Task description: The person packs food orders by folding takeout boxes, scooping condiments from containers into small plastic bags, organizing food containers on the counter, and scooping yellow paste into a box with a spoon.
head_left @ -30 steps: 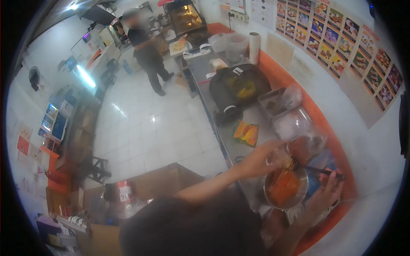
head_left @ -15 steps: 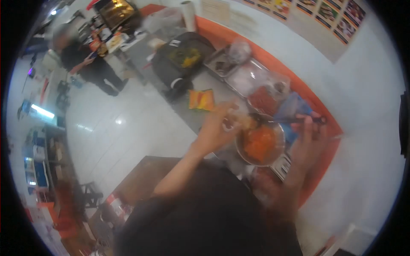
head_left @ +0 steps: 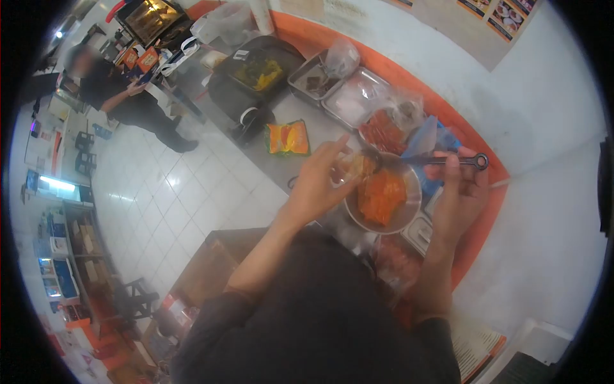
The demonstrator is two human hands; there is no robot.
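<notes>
Since half a second back, the person's gaze has swung a little, so the steel bowl (head_left: 416, 203) and the orange-and-yellow packet (head_left: 288, 139) now appear slightly higher and further left, while both hands keep their hold. The right hand (head_left: 457, 192) has its fingers curled about the dark handle of a long utensil (head_left: 419, 160), close to the ring at its end, the handle nearly level. The left hand (head_left: 320, 179) grasps a clear container (head_left: 342, 169), or perhaps a bag, I can't tell which, with brownish stuff (head_left: 369, 164) right by the utensil's head, which is too blurred to make out. Just below sits the bowl, holding an orange mass (head_left: 382, 198). Beside it, on the wearer's side, is a small metal container (head_left: 419, 233). A blue bag (head_left: 422, 137) lies beyond, next to some red food (head_left: 382, 130). Further along the wall are a steel tray (head_left: 352, 96) with pale contents and another tray (head_left: 306, 89) with a clear bag (head_left: 343, 59) at its corner. Nearer the counter's edge lies the packet, and past it a black appliance (head_left: 224, 89) showing yellow-green food (head_left: 261, 75). Across the tiled floor (head_left: 182, 198), a co-worker (head_left: 137, 112) in dark clothes stands with hands together.
</notes>
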